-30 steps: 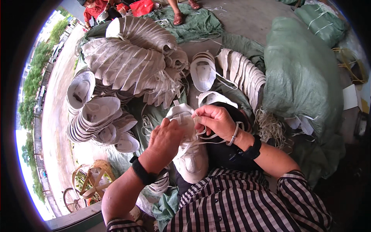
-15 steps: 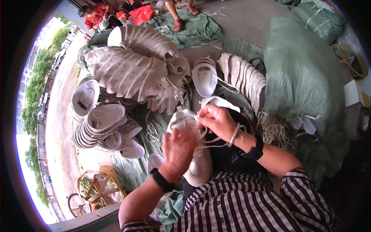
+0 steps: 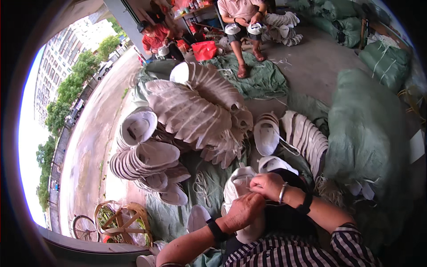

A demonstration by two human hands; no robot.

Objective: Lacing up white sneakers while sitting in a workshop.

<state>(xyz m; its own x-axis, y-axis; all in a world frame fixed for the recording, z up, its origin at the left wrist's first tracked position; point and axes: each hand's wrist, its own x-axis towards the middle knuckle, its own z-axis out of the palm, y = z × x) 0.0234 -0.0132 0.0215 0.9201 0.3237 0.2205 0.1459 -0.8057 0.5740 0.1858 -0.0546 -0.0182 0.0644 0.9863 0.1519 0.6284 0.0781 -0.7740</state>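
Note:
A white shoe upper [image 3: 235,183] rests on my lap, its toe end toward me. Both hands meet over its lacing area. My left hand [image 3: 244,210] is closed, its fingers bunched at the upper's middle. Just beyond it on the right, my right hand [image 3: 269,186] is closed too, fingertips pinched and almost touching the left hand. A pale shoelace runs between them, mostly hidden by the fingers. Another white upper [image 3: 278,165] lies just past my right hand. By my left wrist sits a further white piece [image 3: 198,218].
Nested stacks of uppers stand left [image 3: 147,160], ahead [image 3: 191,111] and right [image 3: 307,138]. A bundle of laces [image 3: 328,190] hangs beside a large green sack [image 3: 367,133]. Green sheeting [image 3: 167,222] covers the floor. Two people [image 3: 155,38] [image 3: 242,13] sit beyond, holding white uppers. A woven basket [image 3: 129,220] stands lower left.
My hands have come closer together, and the lace loops spread beside the right hand no longer show. The view has tilted up and shifted left, bringing in more of the seated people.

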